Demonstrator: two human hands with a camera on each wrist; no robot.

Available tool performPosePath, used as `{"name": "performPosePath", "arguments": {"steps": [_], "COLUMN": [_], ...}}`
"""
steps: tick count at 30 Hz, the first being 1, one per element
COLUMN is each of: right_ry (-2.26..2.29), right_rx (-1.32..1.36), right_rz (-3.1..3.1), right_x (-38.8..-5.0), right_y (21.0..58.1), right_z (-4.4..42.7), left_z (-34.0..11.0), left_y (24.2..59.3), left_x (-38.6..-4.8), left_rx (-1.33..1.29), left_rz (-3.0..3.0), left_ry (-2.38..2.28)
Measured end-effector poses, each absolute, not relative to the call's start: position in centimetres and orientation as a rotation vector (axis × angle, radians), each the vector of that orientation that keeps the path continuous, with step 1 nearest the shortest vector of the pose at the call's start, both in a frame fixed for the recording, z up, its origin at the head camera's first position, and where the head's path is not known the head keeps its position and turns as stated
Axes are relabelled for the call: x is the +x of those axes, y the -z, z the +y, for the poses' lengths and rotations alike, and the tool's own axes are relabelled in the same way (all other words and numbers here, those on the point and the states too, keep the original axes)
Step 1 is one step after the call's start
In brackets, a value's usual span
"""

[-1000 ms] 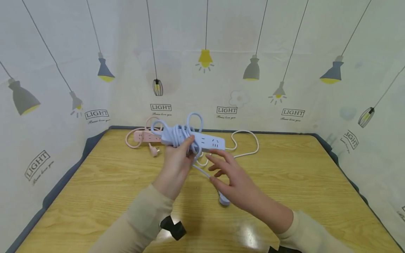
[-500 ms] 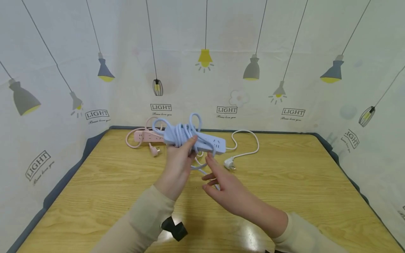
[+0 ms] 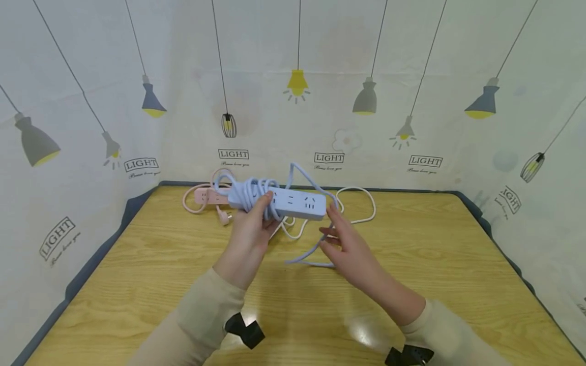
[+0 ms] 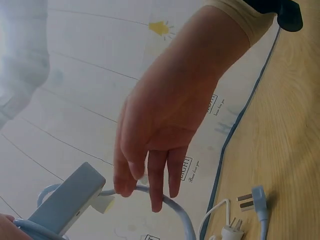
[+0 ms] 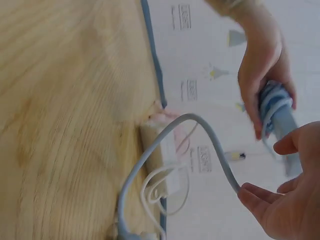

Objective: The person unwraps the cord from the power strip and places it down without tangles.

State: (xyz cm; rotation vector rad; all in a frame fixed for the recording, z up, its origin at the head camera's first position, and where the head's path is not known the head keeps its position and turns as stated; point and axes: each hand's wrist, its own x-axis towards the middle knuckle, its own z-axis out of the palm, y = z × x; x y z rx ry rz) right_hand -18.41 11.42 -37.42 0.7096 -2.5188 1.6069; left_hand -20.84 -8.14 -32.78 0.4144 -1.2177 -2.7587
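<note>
In the head view, my left hand (image 3: 248,236) grips a light-blue power strip (image 3: 297,202) above the table, its thumb across the cord wound round the strip's left part. My right hand (image 3: 354,249) is just right of the strip's end. The strip's loose blue cord (image 5: 207,131) runs across its fingers; in the right wrist view the thumb stands apart from the cord. In the left wrist view the cord passes behind the right hand's (image 4: 167,100) fairly straight fingers. The blue plug (image 4: 259,200) hangs low, near the tabletop.
On the wooden table (image 3: 183,305) behind the strip lie a pink power strip (image 3: 204,195) with its plug (image 3: 223,216) and a white power strip (image 5: 170,172) with a looped white cord (image 3: 373,203). A lamp-patterned cloth (image 3: 274,122) surrounds the table's back and sides.
My right hand moves down and left, then up and right past the strip's end, drawing the loose cord over to that side. My left hand keeps its grip, the strip tilting slightly.
</note>
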Motion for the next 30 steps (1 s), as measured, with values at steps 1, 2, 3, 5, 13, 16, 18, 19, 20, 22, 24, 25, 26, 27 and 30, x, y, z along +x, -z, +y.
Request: {"name": "performPosePath", "arguments": {"steps": [1, 2, 3, 5, 13, 16, 18, 19, 20, 22, 24, 25, 26, 27, 30], "right_ry": [-1.587, -1.565, -1.533, -1.476, -1.325, -1.259, -1.257, -1.252, -1.246, -1.209, -1.125, -1.08, -1.026, -0.976, -0.841], "right_rx": [0.709, 0.712, 0.71, 0.727, 0.912, 0.983, 1.024, 1.037, 1.039, 1.03, 1.015, 1.006, 0.998, 0.993, 0.981], "right_rz": [-2.52, -2.524, -2.538, -2.556, -2.524, -2.464, -2.437, -2.431, -2.43, -2.426, -2.415, -2.401, -2.385, -2.361, -2.306], "right_x": [-18.9, -19.3, -19.7, -20.2, -21.1, -21.3, -21.4, -21.4, -21.4, -21.5, -21.6, -21.7, -21.8, -21.9, -22.2], "right_y": [37.6, 37.8, 38.0, 38.2, 38.9, 39.2, 39.2, 39.2, 39.2, 39.1, 38.9, 38.8, 38.8, 38.7, 38.4], "right_z": [11.6, 11.8, 11.9, 11.9, 11.1, 11.1, 11.0, 11.0, 11.0, 10.9, 10.8, 10.8, 10.7, 10.7, 10.5], "left_z": [-8.1, -8.1, -8.0, -7.8, -6.5, -6.2, -6.1, -6.1, -6.2, -6.2, -6.3, -6.3, -6.3, -6.3, -6.2], "left_y": [32.7, 32.7, 32.7, 32.6, 33.1, 33.2, 33.3, 33.3, 33.3, 33.2, 33.2, 33.2, 33.3, 33.3, 33.4], "left_x": [-20.8, -20.7, -20.7, -20.6, -19.9, -19.7, -19.6, -19.6, -19.6, -19.6, -19.6, -19.6, -19.6, -19.7, -19.8], "left_rx": [0.422, 0.43, 0.426, 0.413, 0.325, 0.275, 0.255, 0.249, 0.242, 0.23, 0.225, 0.23, 0.238, 0.257, 0.314], "left_rz": [-1.22, -1.232, -1.246, -1.269, -1.36, -1.402, -1.425, -1.435, -1.441, -1.454, -1.474, -1.49, -1.509, -1.529, -1.568], "left_ry": [2.764, 2.767, 2.772, 2.782, 2.869, 2.895, 2.9, 2.901, 2.902, 2.903, 2.9, 2.892, 2.883, 2.873, 2.848]}}
